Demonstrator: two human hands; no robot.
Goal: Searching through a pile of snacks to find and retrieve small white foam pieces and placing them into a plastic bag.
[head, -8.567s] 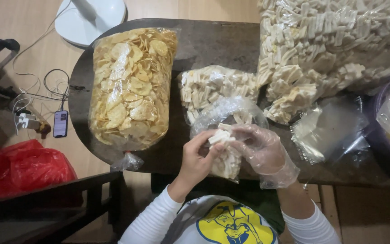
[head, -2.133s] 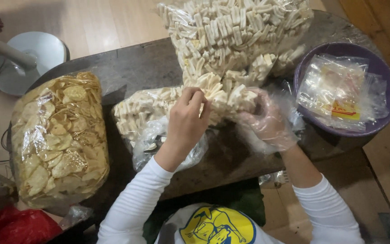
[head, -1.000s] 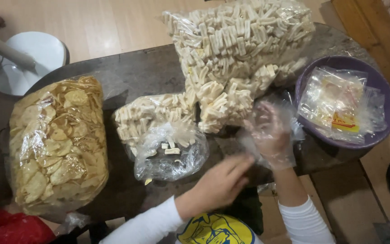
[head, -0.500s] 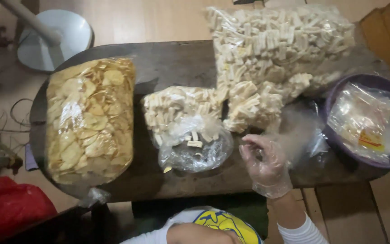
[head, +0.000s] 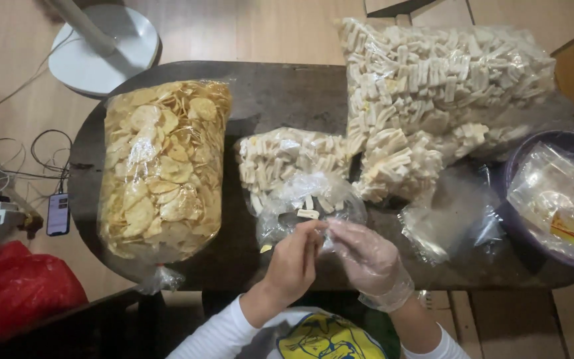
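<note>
Here both hands (head: 333, 256) pinch the crinkly clear bag (head: 307, 206) of pale sticks

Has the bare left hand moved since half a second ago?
Yes. The left hand has come up from below the near edge of the dark table to the small clear bag, meeting the gloved right hand.

two hands (head: 330, 256), four snack bags (head: 161, 166), one purple bowl (head: 519, 229), one table (head: 280, 93)
</note>
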